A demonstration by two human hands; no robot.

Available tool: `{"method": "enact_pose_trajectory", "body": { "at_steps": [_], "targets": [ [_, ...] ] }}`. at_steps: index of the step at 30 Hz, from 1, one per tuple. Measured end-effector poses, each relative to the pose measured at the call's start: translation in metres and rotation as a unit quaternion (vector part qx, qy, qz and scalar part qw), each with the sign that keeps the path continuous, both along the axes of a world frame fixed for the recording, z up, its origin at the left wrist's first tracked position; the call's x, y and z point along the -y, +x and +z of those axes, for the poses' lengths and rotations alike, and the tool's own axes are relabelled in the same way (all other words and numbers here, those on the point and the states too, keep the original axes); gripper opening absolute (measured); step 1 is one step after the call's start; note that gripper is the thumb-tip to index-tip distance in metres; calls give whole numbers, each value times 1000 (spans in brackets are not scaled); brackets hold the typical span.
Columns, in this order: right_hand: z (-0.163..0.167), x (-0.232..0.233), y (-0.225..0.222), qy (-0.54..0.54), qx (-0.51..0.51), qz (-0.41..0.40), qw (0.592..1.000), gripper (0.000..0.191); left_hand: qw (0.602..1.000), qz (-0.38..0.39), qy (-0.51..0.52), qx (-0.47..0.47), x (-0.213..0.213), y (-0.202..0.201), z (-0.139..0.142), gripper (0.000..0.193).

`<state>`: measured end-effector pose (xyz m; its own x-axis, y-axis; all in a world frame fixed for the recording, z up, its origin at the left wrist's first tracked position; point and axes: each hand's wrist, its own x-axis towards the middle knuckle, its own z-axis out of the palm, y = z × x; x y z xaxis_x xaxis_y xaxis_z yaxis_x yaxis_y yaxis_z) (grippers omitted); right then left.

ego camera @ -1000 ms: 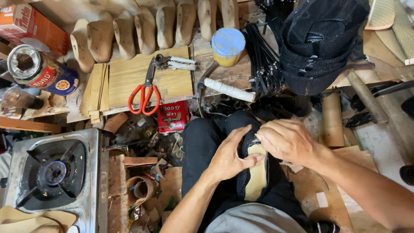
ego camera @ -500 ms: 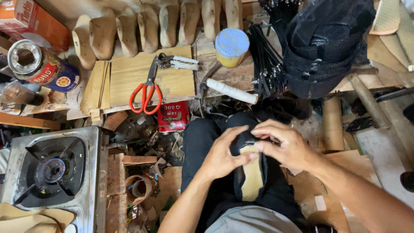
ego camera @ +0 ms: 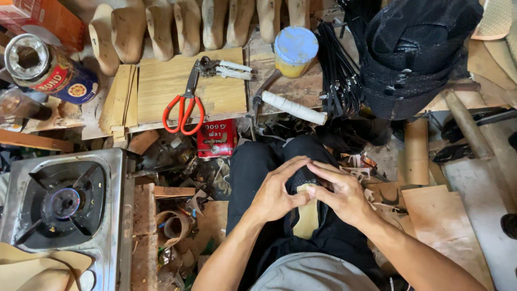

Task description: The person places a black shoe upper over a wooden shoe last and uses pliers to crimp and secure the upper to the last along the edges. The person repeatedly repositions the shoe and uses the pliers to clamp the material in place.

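Pale tan, the flat insole-shaped piece of leather or board (ego camera: 307, 218) lies on the person's black-trousered lap, directly under and between both hands, its upper end wrapped in a dark mesh shoe upper (ego camera: 303, 177). I judge it light and thin, stiff enough to keep its outline yet ready to bend; the dark fabric looks soft and limp, likely to slip off the edge unless pinned down. The sensible hold seems to be at the edges near the top, where the fabric folds over, with the thumbs pressing onto the pale face

The left hand (ego camera: 273, 193) is curled, its fingers arched over the dark fabric and its thumb down against the tan piece. The right hand (ego camera: 340, 193) meets it from the other side, fingers partly bent, fingertips touching those of the left over the upper, thumb pinching the pale edge. Neither hand is spread flat; both press together around the same spot

Beyond the hands, further from the body, lie a red flat tin (ego camera: 216, 138), red-handled scissors (ego camera: 184, 105) on a wooden board (ego camera: 161, 86), metal pliers (ego camera: 223, 67) and a white-handled tool (ego camera: 293, 106). Past those stands a row of wooden shoe lasts (ego camera: 188, 24) and a blue-lidded jar (ego camera: 294, 51). Well to the left of the left hand sits a steel gas stove (ego camera: 62, 202); beyond the right hand is a heap of black mesh uppers (ego camera: 414, 54)
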<state>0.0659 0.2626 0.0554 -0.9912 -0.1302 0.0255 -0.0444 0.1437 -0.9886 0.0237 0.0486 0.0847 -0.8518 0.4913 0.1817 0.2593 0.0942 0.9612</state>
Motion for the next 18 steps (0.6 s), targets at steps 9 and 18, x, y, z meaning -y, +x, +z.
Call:
{"method": "enact_pose_trajectory", "body": {
  "at_steps": [9, 18],
  "targets": [
    [-16, 5, 0, 20, -26, -48, 998, 46, 999, 26, 41, -12, -6, 0, -14, 62],
    [53, 13, -96, 126, 9, 38, 991, 40, 996, 46, 39, 72, 12, -11, -23, 70]
  ]
}}
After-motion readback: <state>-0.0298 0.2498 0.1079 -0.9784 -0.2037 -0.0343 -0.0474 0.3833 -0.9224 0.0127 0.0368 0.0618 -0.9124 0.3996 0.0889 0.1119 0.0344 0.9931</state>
